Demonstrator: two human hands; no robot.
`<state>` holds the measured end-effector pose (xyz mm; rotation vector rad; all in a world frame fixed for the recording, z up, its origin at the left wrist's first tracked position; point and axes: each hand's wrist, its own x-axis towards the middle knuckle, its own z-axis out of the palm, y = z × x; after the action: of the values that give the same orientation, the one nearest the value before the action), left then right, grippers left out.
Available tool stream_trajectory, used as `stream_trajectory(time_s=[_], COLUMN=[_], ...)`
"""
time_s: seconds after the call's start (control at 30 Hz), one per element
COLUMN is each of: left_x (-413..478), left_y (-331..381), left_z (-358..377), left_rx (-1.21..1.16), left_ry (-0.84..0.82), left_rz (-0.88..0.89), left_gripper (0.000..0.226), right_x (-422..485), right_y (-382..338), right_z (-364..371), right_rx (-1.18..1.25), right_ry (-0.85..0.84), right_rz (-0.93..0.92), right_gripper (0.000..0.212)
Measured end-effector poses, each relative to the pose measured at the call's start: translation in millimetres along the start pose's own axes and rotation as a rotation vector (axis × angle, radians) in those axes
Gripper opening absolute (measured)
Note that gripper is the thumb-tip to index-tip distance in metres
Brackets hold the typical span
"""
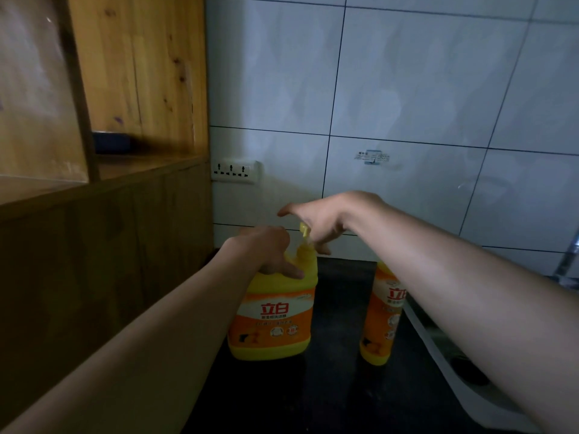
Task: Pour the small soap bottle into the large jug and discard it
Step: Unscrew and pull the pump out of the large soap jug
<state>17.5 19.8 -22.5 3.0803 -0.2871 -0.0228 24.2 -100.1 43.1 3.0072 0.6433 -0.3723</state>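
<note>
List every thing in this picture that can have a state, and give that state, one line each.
Jug: upright on the counter, pump top on.
Small bottle: upright, right of the jug, partly hidden by the right forearm.
Left hand: grip closed on the jug's handle.
Right hand: at the jug's pump, fingers spread.
Socket: nothing plugged in.

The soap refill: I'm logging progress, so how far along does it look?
Early stage. Done: nothing poured; the small bottle stands upright on the dark counter, untouched. In hand: the left hand holds the large jug by its handle while the right hand works at its pump top, seemingly opening it. Left: open the jug, pour the small bottle in, discard it.
</note>
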Motion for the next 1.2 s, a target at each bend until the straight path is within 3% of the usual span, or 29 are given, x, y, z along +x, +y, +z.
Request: stream_trajectory(time_s=[0.07,0.2,0.37,0.47,0.57,0.67,0.7,0.8,0.9,1.0,1.1,1.13,1.2], left_x=[0.9,0.1,4.1,4.7,2.5,2.8,2.9,1.0,-2.9,-3.0,-3.0,-3.4,-4.7], left_y=[-1.0,-0.3,-0.6,-0.7,-0.6,-2.3,-2.4,-1.2,1.1,0.2,-0.4,-0.3,0.1], left_z=[1.1,1.0,3.0,3.7,3.1,4.8,5.3,4.7,2.6,2.6,2.2,2.1,1.6], left_rx=[-0.005,0.029,0.03,0.01,0.001,-0.017,-0.012,0.009,0.007,0.014,0.008,0.007,0.015], left_ry=[0.004,0.014,0.015,0.017,0.032,0.052,0.057,0.068,0.059,0.055,0.059,0.065,0.071], left_rz=[0.005,0.017,0.032,0.021,0.017,0.033,0.032,0.034,0.026,0.027,0.038,0.036,0.033], left_gripper=[0.075,0.074,0.083,0.08,0.073,0.079,0.076,0.07,0.067,0.067,0.071,0.07,0.069], right_x=[-3.7,-1.2,-0.6,-1.1,0.7,-1.4,-1.6,2.1,7.4,6.5,6.4,5.8,5.4], right_y=[-1.5,-10.7,-24.6,-23.0,-21.7,-21.6,-21.2,-20.5,-15.3,-14.3,-9.7,-8.1,-6.9], right_z=[-7.8,-14.1,0.4,4.0,0.9,-3.7,-4.7,-2.3,7.2,6.8,2.0,1.0,2.6], right_rx=[0.16,0.369,-0.041,-0.101,-0.08,-0.16,-0.179,-0.174,-0.256,-0.276,-0.267,-0.278,-0.296], right_ry=[-0.015,0.057,0.14,0.089,0.035,0.009,0.029,0.083,0.102,0.102,0.067,0.121,0.226], right_rz=[0.046,0.172,0.207,0.218,0.157,0.059,0.043,0.096,0.198,0.117,0.063,0.07,0.142], right_gripper=[0.085,0.042,0.021,0.034,0.018,0.063,0.069,0.034,0.036,0.023,0.083,0.09,0.084])
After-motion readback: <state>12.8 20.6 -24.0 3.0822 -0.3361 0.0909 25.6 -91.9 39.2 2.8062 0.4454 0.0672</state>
